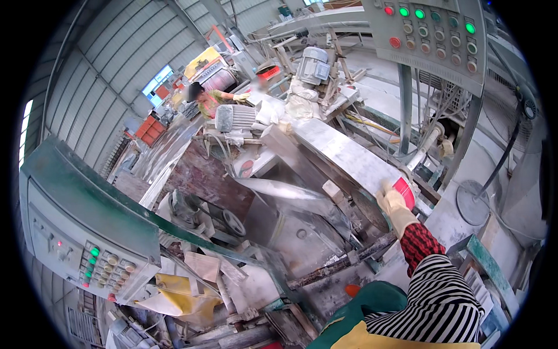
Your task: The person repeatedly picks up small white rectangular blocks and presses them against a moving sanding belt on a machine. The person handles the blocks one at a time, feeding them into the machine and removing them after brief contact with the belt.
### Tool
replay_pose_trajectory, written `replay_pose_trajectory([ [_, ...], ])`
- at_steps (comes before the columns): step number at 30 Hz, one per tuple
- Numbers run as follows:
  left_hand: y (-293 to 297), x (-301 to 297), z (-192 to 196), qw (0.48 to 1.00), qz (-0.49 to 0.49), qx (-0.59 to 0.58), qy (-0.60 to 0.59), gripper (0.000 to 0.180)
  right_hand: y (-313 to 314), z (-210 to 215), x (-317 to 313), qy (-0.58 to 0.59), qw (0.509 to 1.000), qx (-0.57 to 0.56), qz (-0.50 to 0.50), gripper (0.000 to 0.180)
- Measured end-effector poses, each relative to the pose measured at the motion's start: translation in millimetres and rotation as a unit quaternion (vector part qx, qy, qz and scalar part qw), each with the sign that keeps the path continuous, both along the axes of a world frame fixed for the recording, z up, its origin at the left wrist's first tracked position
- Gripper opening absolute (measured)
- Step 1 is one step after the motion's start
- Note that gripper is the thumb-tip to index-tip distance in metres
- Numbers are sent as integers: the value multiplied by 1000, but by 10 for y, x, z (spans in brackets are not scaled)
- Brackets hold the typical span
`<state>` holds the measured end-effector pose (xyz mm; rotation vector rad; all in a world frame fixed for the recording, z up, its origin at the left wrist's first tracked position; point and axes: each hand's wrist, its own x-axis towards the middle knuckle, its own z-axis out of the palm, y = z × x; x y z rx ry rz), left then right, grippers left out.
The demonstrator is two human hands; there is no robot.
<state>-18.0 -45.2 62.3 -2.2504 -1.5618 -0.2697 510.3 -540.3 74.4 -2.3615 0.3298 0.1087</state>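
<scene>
My right hand (393, 203), in a cream work glove, reaches forward to the near end of a long, dusty white metal machine cover (349, 152). It lies against the cover beside a curved red end piece (405, 193). The fingers look stretched out along the surface, though slightly blurred, and no object shows in them. A red plaid cuff and a black-and-white striped sleeve (439, 296) cover that arm. My left hand is outside the picture.
Control panels with lit buttons stand at upper right (430, 35) and left (93, 250). Grey motors (314, 65) sit on the machinery. A co-worker (209, 100) is beyond it. Broken slabs (203, 266) and yellow sheeting (186, 294) lie lower left. A round-based stand (472, 202) is at right.
</scene>
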Motion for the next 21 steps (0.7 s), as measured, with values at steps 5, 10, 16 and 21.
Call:
replay_pose_trajectory([
  [5, 63, 112, 278, 996, -67, 53, 23, 73, 518, -468, -578, -80, 963, 244, 84, 43],
  [10, 276, 56, 414, 997, -8, -76, -13, 75, 901, -1483, -1205, 115, 962, 205, 136, 38],
  [16, 227, 21, 308, 995, 13, -86, 40, 76, 734, -1924, -1588, 220, 909, -85, 344, 55],
  [21, 143, 75, 343, 997, 9, -70, 17, 76, 823, -1868, -1455, 311, 883, -59, 347, 65],
])
